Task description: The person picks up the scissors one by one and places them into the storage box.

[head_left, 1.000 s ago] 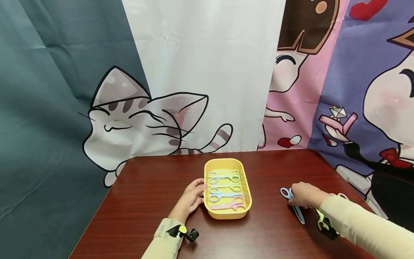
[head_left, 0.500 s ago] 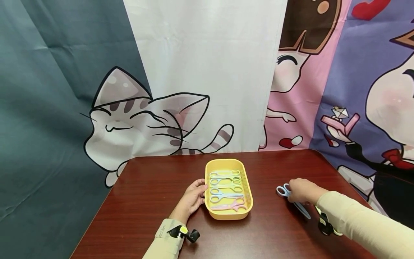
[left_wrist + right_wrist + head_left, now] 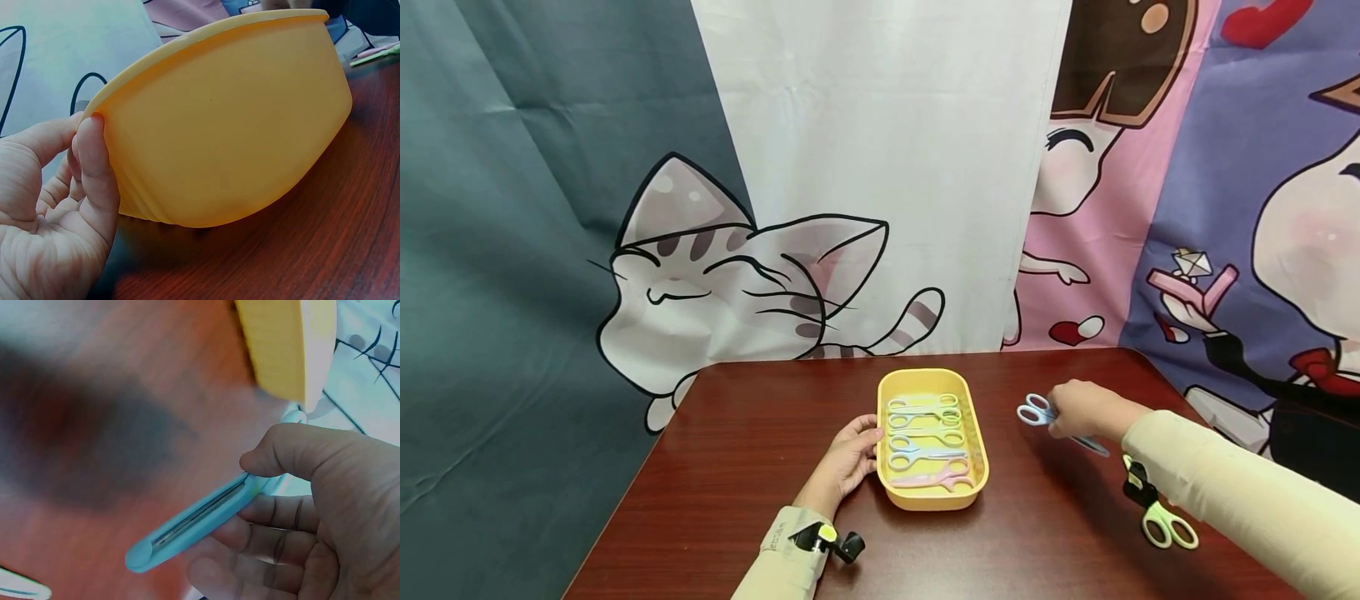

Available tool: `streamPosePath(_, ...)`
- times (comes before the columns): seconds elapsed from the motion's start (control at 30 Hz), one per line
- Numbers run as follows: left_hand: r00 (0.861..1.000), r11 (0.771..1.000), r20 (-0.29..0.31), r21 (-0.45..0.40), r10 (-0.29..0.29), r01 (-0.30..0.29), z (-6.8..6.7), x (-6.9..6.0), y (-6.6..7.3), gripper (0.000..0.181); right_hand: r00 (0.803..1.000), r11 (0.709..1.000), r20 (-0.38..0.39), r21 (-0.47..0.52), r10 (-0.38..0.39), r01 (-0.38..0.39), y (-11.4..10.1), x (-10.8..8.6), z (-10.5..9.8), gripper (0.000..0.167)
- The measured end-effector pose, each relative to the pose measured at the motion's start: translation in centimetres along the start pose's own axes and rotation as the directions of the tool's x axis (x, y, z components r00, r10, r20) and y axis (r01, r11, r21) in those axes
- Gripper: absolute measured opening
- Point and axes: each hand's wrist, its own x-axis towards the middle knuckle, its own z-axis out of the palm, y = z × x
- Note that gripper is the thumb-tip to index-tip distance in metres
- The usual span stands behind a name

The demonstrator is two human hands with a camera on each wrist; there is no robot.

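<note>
My left hand (image 3: pixel 847 454) pinches the left rim of a yellow plastic basket (image 3: pixel 934 502) between thumb and fingers; the left wrist view shows the grip at the basket's corner (image 3: pixel 225 125). Several child-size scissors lie side by side in the basket, among them a pink pair (image 3: pixel 928 478) nearest me and a blue pair (image 3: pixel 917 454) behind it. To the right, my right hand (image 3: pixel 1090 408) holds another pair of blue scissors (image 3: pixel 194 520) above the table. Their rings point left toward the basket, and the covered blades angle down and right.
A pair of green scissors (image 3: pixel 1170 518) lies on the dark red wooden table (image 3: pixel 1045 550), partly behind my right wrist and its camera. Pink and green scissors (image 3: pixel 378 55) show at the left wrist view's right edge. A printed cloth (image 3: pixel 887 125) hangs behind the table.
My right hand has lifted the blue scissors off the table and carried them left and away from me, uncovering the green pair. My left hand stays on the basket.
</note>
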Motion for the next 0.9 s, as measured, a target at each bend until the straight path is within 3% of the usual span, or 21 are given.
streamPosePath(0.2,1.0,1.0,-0.008,0.0,-0.003,0.003,0.0,0.0,-0.1,0.021,0.998,0.998,-0.016,-0.019,-0.055,0.055,-2.8,2.1,-2.1,0.015)
streamPosePath(0.5,1.0,1.0,-0.011,0.016,0.007,-0.007,-0.1,0.1,-0.2,0.023,0.983,0.983,-0.032,-0.061,-0.178,0.176,-10.4,7.2,-4.7,0.022)
streamPosePath(0.7,1.0,1.0,-0.004,0.013,0.01,-0.01,0.0,0.1,-0.3,0.021,0.975,0.974,0.015,-0.033,-0.222,0.223,-14.4,10.0,-4.3,0.031)
streamPosePath(0.9,1.0,1.0,-0.009,0.01,0.013,-0.012,-0.1,0.2,-0.3,0.017,0.979,0.983,0.089,-0.008,-0.184,0.186,-16.8,12.3,-2.6,0.038)
